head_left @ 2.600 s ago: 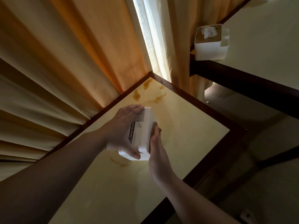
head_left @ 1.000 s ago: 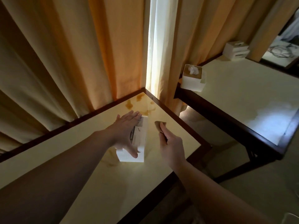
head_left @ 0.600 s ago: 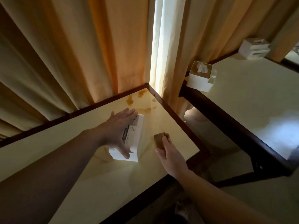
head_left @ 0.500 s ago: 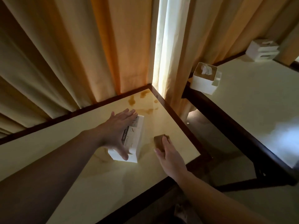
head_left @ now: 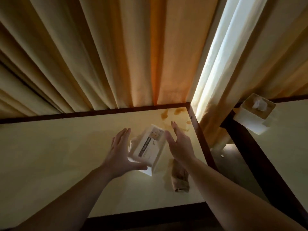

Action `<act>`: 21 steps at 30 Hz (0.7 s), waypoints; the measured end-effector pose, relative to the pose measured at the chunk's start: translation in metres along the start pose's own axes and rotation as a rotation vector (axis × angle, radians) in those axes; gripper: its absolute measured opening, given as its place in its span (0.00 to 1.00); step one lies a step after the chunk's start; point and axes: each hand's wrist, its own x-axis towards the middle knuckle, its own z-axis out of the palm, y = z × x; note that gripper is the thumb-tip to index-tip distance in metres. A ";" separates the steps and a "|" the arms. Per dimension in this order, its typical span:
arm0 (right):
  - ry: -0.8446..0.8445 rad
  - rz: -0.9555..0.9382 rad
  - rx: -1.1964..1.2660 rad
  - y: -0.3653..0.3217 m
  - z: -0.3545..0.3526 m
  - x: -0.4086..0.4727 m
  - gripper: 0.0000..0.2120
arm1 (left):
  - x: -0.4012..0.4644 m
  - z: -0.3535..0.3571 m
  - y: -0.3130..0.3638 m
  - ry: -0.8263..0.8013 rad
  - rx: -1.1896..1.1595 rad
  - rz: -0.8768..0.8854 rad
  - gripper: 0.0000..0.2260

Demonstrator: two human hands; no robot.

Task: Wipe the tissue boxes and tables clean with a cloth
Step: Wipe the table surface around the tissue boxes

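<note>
On the worktop (head_left: pixel 66 155), both hands are flanking the tissue box (head_left: pixel 148 149), fingers spread; left hand (head_left: pixel 119 155) touching, right hand (head_left: pixel 179 147) beside it, cloth (head_left: pixel 180 179) lying nearby, curtains (head_left: pixel 116 55) hanging behind.

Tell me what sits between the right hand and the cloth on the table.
Nothing visible does. The cloth lies bare on the table, just below the right hand's wrist and forearm; the tissue box stands off to the left, between both hands.

A white tissue box (head_left: pixel 148 149) is tilted on the cream table (head_left: pixel 58 147); a crumpled brown cloth (head_left: pixel 180 178) lies beside it.
</note>
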 end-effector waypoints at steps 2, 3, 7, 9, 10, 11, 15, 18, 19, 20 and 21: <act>-0.079 -0.052 -0.022 -0.007 -0.003 0.011 0.33 | -0.015 0.014 -0.002 0.113 -0.051 -0.088 0.71; -0.121 -0.073 -0.043 -0.008 -0.005 0.016 0.33 | -0.021 0.021 0.000 0.155 -0.077 -0.145 0.71; -0.226 -0.092 -0.136 -0.006 -0.007 0.029 0.32 | -0.036 0.043 0.009 0.214 -0.184 -0.420 0.66; -0.244 -0.100 -0.127 -0.004 -0.007 0.033 0.31 | -0.039 0.049 0.010 0.162 -0.273 -0.532 0.60; -0.251 -0.104 -0.115 -0.005 -0.008 0.035 0.30 | -0.039 0.052 0.011 0.133 -0.325 -0.559 0.56; -0.257 -0.108 -0.101 -0.006 -0.010 0.035 0.28 | -0.038 0.054 0.011 0.117 -0.382 -0.571 0.53; -0.250 -0.151 -0.016 -0.016 -0.016 0.031 0.21 | -0.032 0.056 0.017 0.210 -0.555 -0.563 0.42; -0.230 -0.170 0.063 -0.027 -0.016 0.031 0.19 | -0.022 0.043 0.018 0.292 -0.643 -0.514 0.39; -0.229 -0.165 0.097 -0.032 -0.016 0.032 0.17 | -0.017 0.035 0.017 0.315 -0.667 -0.493 0.38; -0.231 -0.153 0.131 -0.036 -0.015 0.034 0.16 | -0.013 0.027 0.015 0.336 -0.670 -0.469 0.38; -0.239 -0.138 0.162 -0.040 -0.014 0.036 0.16 | -0.007 0.018 0.013 0.352 -0.647 -0.444 0.37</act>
